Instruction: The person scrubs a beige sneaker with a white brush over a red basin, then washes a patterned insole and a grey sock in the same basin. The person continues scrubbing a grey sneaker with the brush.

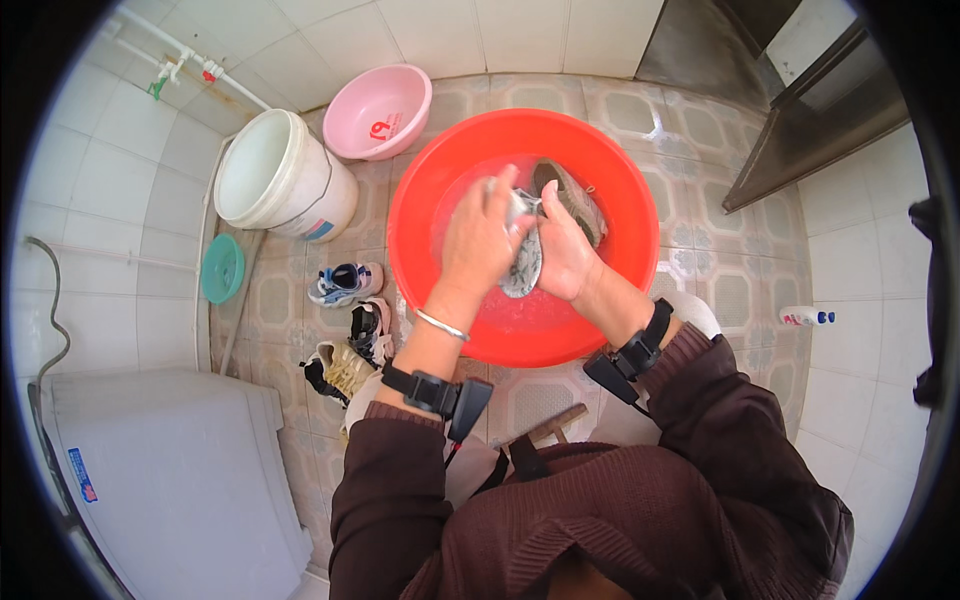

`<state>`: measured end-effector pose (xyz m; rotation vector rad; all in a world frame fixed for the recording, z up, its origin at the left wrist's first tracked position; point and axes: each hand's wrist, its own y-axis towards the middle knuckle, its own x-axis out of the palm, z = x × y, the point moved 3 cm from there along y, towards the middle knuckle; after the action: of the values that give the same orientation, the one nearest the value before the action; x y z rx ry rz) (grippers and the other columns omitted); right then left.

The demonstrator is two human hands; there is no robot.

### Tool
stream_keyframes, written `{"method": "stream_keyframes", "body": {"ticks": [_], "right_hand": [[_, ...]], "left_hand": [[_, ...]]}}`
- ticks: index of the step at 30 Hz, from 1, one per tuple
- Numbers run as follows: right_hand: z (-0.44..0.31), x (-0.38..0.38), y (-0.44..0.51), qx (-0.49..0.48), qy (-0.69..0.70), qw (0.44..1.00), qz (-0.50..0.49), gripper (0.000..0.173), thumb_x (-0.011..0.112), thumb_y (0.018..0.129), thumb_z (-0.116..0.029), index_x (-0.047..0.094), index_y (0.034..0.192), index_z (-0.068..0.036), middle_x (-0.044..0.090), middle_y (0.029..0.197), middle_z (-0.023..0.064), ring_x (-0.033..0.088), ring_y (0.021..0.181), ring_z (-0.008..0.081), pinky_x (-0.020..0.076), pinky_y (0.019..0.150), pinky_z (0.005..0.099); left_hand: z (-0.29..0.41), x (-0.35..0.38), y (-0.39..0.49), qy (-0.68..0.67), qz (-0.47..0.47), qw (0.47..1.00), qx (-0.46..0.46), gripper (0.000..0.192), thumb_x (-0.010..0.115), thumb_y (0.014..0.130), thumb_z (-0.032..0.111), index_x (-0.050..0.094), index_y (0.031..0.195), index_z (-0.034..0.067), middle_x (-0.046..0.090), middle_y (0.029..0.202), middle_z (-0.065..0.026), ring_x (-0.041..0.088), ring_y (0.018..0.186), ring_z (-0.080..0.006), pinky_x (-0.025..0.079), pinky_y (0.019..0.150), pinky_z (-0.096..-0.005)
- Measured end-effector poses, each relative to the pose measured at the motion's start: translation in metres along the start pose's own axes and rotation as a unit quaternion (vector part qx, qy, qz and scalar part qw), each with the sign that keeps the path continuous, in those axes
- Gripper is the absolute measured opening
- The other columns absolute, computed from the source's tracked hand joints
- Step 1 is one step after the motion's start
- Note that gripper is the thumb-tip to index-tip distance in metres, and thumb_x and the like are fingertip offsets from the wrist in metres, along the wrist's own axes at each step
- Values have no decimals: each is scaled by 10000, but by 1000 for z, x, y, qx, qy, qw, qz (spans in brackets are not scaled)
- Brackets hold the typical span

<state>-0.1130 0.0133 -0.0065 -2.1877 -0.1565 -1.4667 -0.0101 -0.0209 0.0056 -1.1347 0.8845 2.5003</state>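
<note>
A large red plastic basin (pixel 517 349) stands on the floor before me with soapy water inside. Over it, my right hand (pixel 564 251) holds a wet grey-and-white patterned insole (pixel 523 266) along its side, the fingers partly hidden. My left hand (pixel 484 232) lies over the upper part of the same piece, with whitish foam or cloth beneath the fingers; whether it grips the piece I cannot tell. A greyish-brown shoe (pixel 577 199) leans against the basin's inner wall, just beyond my right hand.
Left of the basin are a blue-and-white sneaker (pixel 345 283), a black-and-pink shoe (pixel 371 330) and a beige laced shoe (pixel 345 371). A white bucket (pixel 319 187), a pink basin (pixel 405 135) and a teal bowl (pixel 223 268) stand farther off. A white bottle (pixel 799 316) lies at right.
</note>
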Motion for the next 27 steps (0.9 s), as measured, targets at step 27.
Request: {"method": "stream_keyframes", "body": {"ticks": [27], "right_hand": [[-23,-56,25,-39,24,996,80,590,336,961,-557,478,1242,-58,557,1230,123,541,1117,292,435,979,473]], "left_hand": [[47,-26,-1,-162,-24,985,49,477,607,679,-60,539,1132,71,576,1014,-188,591,949,-374,501,797,-395]]}}
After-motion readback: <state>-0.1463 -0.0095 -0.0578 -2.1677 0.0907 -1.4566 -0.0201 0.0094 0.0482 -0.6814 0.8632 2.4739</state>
